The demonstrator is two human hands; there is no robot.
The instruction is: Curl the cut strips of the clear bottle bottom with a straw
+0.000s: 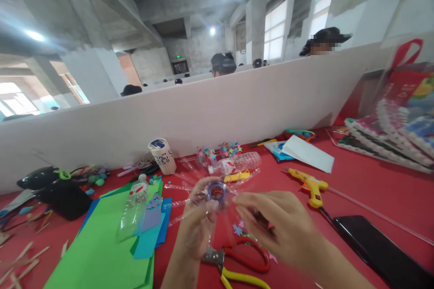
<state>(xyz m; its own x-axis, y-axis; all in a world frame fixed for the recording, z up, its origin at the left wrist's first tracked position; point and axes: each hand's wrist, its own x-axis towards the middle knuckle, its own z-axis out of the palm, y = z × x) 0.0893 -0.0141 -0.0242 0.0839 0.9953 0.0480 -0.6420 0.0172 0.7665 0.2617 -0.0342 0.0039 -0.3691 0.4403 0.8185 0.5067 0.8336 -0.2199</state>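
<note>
From the head cam: the left hand (200, 216) has a blue-purple ring (223, 192) held between thumb and fingers, up in front of the person, just above the red table (359, 194). Clear strips (178, 187) fan out all around the ring. The right hand (283, 221) is right beside it, fingers bent, but it's kinda blurry, so can't tell if it's pinching a strip or nothing. Below the hands there are cutters (217, 257) with one red and one yellow handle, plus some stars (239, 229). A yellow glue gun (315, 186) lies off to the right. Just behind the ring there's a yellow knife (236, 176), next to a clear bottle (240, 162) on its side.
</note>
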